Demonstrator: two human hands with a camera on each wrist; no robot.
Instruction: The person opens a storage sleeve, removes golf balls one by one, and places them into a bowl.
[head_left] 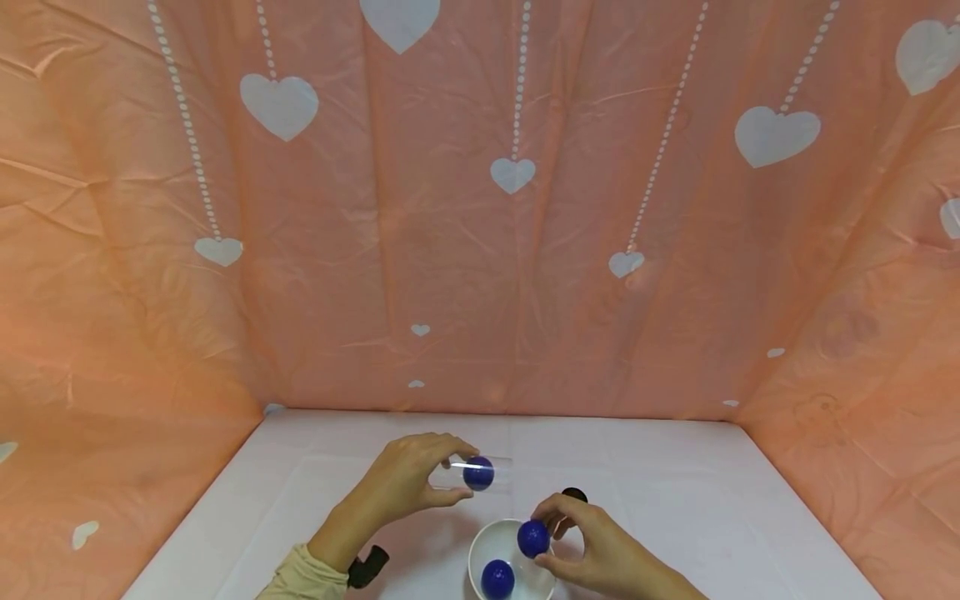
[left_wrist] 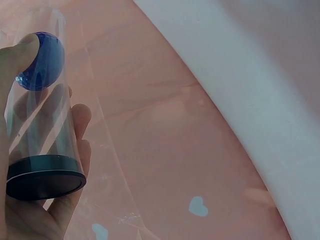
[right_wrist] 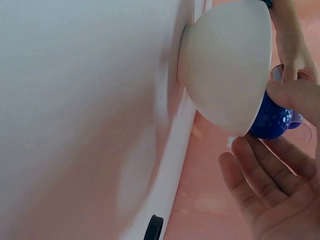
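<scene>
Three blue balls are in view, all glossy and round. One ball [head_left: 478, 472] sits inside the clear tube [head_left: 472, 473], which has a dark cap [left_wrist: 45, 177] at one end. Your left hand [head_left: 408, 479] grips this tube lying sideways above the table [head_left: 675, 483], thumb below and fingers curled over the top. Your right hand [head_left: 592, 542] pinches a second ball [head_left: 533, 538] just above the rim of the white bowl [head_left: 491, 546], and a third ball [head_left: 497, 577] lies in the bowl. A small dark lid [head_left: 574, 494] lies on the table behind your right hand. The bowl stands close to the near edge of the table, between your two hands. Open white surface lies to the left, to the right and behind, up to the pink heart-pattern curtain [head_left: 480, 208]. The tube is up and left of the bowl, near but apart.
</scene>
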